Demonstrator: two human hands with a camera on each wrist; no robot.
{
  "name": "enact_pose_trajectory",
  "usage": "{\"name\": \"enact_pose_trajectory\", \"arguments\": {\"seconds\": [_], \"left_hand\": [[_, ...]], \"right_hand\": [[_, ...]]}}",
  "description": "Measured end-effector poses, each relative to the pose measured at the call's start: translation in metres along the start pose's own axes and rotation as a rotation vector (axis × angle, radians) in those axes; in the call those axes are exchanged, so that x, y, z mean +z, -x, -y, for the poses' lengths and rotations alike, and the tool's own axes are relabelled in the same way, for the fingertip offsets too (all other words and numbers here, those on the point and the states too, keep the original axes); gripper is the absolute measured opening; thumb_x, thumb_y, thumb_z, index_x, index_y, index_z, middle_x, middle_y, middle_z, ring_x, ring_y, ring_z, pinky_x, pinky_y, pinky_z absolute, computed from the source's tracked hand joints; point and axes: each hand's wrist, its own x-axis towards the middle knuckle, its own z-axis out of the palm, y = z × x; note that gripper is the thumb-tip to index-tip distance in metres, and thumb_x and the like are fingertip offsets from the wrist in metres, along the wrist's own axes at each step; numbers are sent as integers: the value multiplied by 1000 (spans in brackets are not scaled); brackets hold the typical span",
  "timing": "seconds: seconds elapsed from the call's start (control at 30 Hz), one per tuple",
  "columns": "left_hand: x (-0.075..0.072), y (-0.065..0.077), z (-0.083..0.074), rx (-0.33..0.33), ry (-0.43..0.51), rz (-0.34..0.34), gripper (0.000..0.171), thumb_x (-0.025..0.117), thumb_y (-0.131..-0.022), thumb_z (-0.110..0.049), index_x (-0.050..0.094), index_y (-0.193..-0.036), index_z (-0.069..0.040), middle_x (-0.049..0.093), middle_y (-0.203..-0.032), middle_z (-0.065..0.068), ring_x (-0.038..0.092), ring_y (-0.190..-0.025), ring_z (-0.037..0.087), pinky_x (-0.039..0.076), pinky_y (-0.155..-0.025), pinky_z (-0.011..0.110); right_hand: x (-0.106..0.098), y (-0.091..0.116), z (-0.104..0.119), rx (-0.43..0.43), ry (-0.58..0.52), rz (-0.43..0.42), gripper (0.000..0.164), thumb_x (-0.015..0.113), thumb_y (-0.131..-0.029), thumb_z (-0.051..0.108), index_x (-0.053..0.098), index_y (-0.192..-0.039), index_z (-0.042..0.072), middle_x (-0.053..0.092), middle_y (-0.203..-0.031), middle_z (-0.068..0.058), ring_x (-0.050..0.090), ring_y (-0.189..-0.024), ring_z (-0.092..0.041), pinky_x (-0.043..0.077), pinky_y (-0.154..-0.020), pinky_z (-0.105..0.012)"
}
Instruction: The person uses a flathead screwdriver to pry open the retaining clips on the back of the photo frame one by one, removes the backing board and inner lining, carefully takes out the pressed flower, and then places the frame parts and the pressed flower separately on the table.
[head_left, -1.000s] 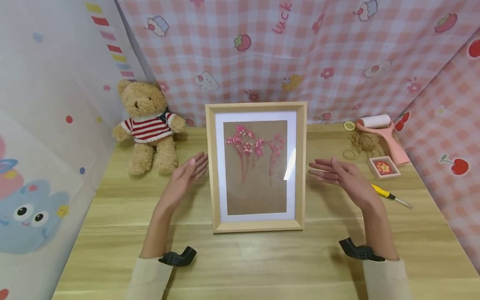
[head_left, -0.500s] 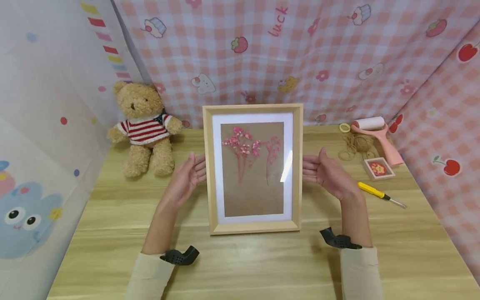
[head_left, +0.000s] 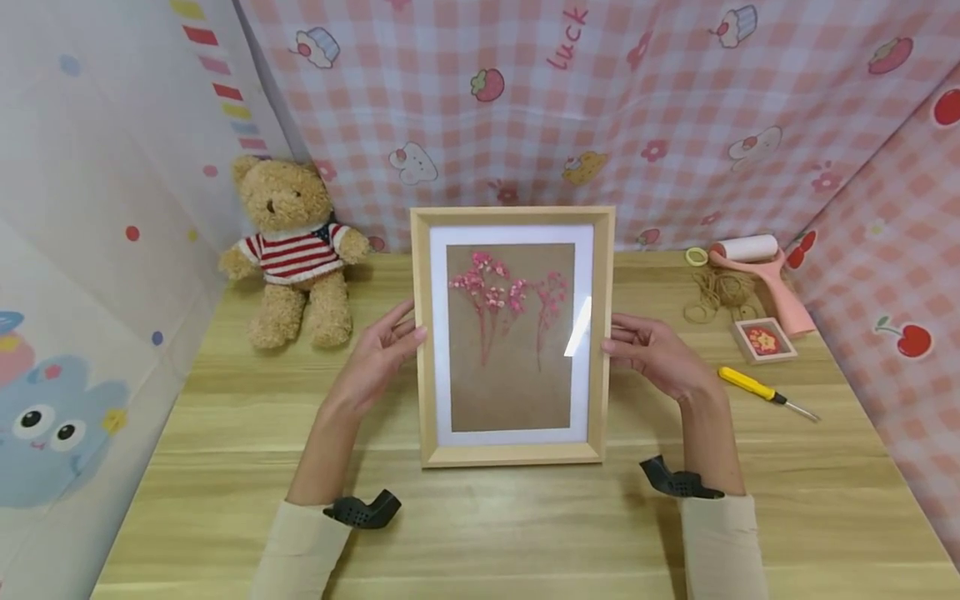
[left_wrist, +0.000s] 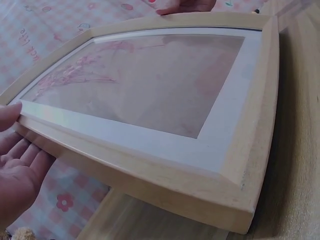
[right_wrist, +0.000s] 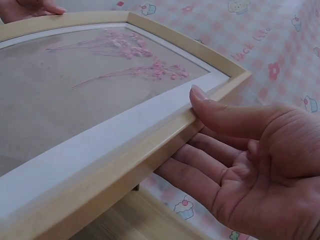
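Note:
A light wooden picture frame (head_left: 513, 454) stands upright, leaning back a little, in the middle of the table. Behind its glass, pink dried flowers (head_left: 491, 292) lie on a brown backing inside a white mat. My left hand (head_left: 378, 358) grips the left side, thumb on the front edge and fingers reaching behind. On the opposite side, my right hand (head_left: 660, 358) holds the frame the same way. In the right wrist view the thumb (right_wrist: 225, 116) presses the front moulding while the fingers go under the back. The frame hides the fingertips of both hands.
A teddy bear (head_left: 292, 250) in a striped shirt sits at the back left. At the right lie a yellow-handled screwdriver (head_left: 750, 383), a small framed picture (head_left: 765, 340), a twine bundle (head_left: 731, 287), a pink lint roller (head_left: 787, 300) and a yellow tape roll (head_left: 696, 256).
Both hands have come inward to the frame's sides, and the thumbs have lowered onto its front edges. The frame stands in the same spot.

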Motion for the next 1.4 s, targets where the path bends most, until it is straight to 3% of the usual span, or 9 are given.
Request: {"name": "enact_pose_trajectory", "arguments": {"seconds": [0.17, 0.37, 0.43, 0.57, 0.7, 1.1, 1.2, 1.4], "left_hand": [[0, 1, 0, 35, 20, 6, 70, 53, -111, -1, 22, -174, -1, 43, -166, 36, 66, -129, 9, 50, -120, 32], [1, 4, -2, 72, 33, 27, 70, 51, -110, 3, 21, -173, 1, 42, -165, 38, 68, -125, 4, 51, -117, 27], [1, 4, -3, 82, 30, 36, 70, 51, -110, 4, 20, -173, 2, 42, -165, 38, 69, -125, 5, 51, -117, 27], [2, 6, -5, 102, 27, 50, 70, 50, -110, 4, 18, -173, 4, 42, -164, 39, 70, -124, 4, 51, -116, 26], [3, 9, -8, 119, 22, 52, 70, 49, -110, 6, 17, -172, 6, 42, -163, 40, 69, -125, 3, 50, -117, 26], [6, 20, -20, 171, -38, 23, 71, 54, -107, 7, 23, -171, 5, 43, -164, 35, 64, -140, 13, 49, -119, 28], [8, 22, -24, 209, -61, 16, 71, 55, -105, 10, 25, -170, 6, 44, -164, 35, 63, -142, 16, 50, -118, 29], [10, 25, -27, 326, -125, 16, 70, 58, -101, 16, 33, -166, 9, 49, -159, 36, 65, -136, 6, 54, -114, 27]], "right_hand": [[2, 0, 2, -34, -3, 3, 60, 60, -108, -4, 33, -159, -24, 80, -125, 10, 77, -111, -8, 66, -93, -29], [4, 3, 4, -72, -19, -5, 55, 62, -106, -7, 40, -153, -26, 81, -124, 7, 78, -110, -10, 66, -91, -30], [4, 4, 4, -91, -31, 0, 49, 61, -106, -8, 50, -152, -19, 82, -124, 6, 79, -109, -11, 67, -90, -30], [5, 6, 5, -133, -67, 16, 42, 59, -105, -12, 75, -139, 8, 82, -124, 2, 79, -108, -12, 67, -90, -31], [7, 8, 7, -164, -86, 18, 47, 59, -104, -14, 81, -128, 20, 83, -123, 0, 80, -108, -12, 67, -89, -30], [9, 19, 18, -283, -60, 32, 55, 55, -101, -22, 83, -128, 17, 84, -115, 1, 77, -102, -7, 64, -88, -24], [10, 22, 22, -317, -71, 28, 55, 55, -99, -25, 83, -127, 14, 84, -115, -1, 78, -103, -8, 64, -88, -24], [12, 26, 25, -355, -54, 10, 48, 58, -96, -27, 85, -118, 6, 84, -108, -1, 78, -96, -9, 63, -84, -23]]}}
